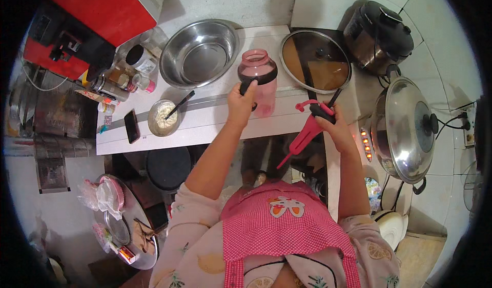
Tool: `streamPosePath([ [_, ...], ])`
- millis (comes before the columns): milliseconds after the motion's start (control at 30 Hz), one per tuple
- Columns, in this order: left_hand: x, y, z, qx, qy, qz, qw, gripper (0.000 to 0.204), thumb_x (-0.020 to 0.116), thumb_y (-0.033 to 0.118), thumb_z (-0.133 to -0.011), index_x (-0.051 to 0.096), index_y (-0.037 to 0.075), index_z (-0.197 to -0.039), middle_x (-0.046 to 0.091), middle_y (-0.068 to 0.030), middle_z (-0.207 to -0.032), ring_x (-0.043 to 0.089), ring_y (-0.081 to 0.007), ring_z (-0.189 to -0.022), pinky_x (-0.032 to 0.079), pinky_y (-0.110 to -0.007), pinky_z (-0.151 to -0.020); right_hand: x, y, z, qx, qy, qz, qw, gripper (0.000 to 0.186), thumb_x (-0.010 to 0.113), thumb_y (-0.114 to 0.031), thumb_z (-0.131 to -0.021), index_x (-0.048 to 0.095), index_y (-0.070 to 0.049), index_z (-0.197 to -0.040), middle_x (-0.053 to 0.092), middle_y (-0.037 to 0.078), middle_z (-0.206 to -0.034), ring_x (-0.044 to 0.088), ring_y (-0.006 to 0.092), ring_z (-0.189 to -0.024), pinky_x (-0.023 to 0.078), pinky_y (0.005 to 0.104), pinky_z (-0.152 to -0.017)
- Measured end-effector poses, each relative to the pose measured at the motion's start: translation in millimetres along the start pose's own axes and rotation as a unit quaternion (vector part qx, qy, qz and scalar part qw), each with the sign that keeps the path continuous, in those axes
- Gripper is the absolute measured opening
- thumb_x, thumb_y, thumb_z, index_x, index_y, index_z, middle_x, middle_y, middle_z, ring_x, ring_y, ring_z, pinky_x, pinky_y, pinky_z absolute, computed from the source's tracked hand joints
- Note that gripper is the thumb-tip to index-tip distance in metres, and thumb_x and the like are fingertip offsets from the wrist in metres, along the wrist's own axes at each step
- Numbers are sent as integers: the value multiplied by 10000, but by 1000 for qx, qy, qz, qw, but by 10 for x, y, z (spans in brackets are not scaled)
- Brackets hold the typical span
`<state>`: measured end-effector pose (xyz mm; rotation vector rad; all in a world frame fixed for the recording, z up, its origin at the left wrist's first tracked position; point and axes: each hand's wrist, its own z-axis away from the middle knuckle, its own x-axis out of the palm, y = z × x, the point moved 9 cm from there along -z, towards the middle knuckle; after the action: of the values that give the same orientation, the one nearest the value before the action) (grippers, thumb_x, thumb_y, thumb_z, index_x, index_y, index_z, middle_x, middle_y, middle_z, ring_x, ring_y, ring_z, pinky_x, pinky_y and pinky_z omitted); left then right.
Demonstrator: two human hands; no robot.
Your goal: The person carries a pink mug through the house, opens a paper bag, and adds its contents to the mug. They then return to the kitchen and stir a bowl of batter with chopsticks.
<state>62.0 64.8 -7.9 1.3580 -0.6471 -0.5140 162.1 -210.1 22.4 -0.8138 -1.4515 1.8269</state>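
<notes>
My left hand (240, 102) is closed round the black handle of a translucent pink water jug (265, 95). The jug stands upright over the white worktop, its mouth uncovered. To the right, my right hand (336, 129) grips a black bottle lid (323, 112) with a pink strap looped at its top. A long pink tapered piece (307, 134) hangs from the lid, slanting down left to a thin tip. Lid and jug are apart. Left of the jug, a small bowl (159, 129) holds a whitish, lumpy mixture with a dark-handled utensil in it.
Behind the jug sit a large steel basin (202, 57) and a round glass lid (316, 62). A lidded steel pan (405, 129) and a dark cooker (378, 36) occupy the right. Jars (142, 60) and a phone (131, 126) lie left; a tray (148, 254) is lower left.
</notes>
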Motion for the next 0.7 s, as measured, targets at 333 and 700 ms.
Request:
streamPosePath([
  [333,-29,576,1205,20,-356,-707,611,280,657,306,-731,652,33,-795,647,-169,-781,636,-339,-757,502,-430,-641,-226,-37,112,-36,0,37,999,580,688,-226,-767,428,-31,-1247,518,76,-1151,482,167,-1071,366,294,-939],
  [700,-1024,-724,1583,-144,-375,-825,399,179,664,129,-696,712,94,-865,683,-117,-906,663,-285,-874,537,-378,-675,124,19,-32,-79,-61,12,995,584,720,-157,-735,423,-65,-1229,503,59,-1116,504,154,-1018,413,273,-875],
])
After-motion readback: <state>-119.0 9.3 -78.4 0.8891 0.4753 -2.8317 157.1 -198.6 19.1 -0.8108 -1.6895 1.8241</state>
